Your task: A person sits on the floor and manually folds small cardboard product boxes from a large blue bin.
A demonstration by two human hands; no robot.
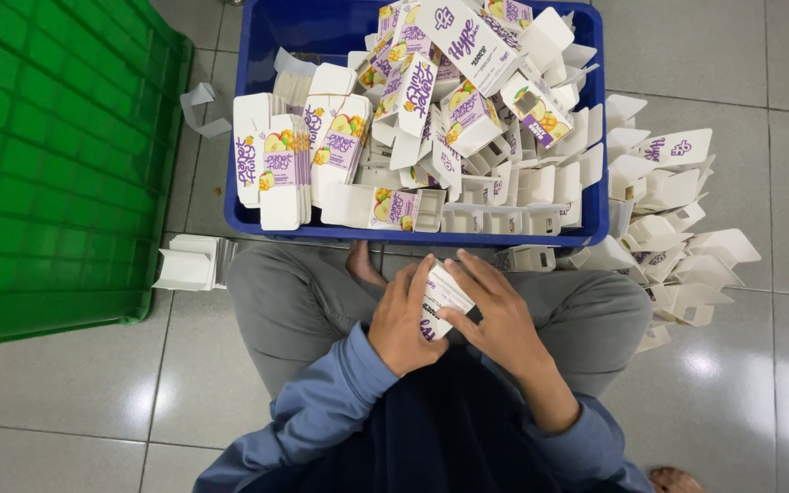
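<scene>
Both the left hand (401, 319) and the right hand (497, 315) grip one small carton (443, 297), fingers curled around it. A blue crate (321, 36) of cartons sits at twelve o'clock, a green crate (38, 164) at ten.

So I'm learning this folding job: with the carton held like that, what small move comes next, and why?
Probably press the end flaps shut. Both hands, left hand and right hand, hold one small carton over the lap, and folded cartons are piled on the floor beside the blue crate.

One blue bin (248, 137) holds dozens of cartons, too many to count. One green crate (47, 164) sits left of it. One carton (445, 297) is in two hands.
</scene>
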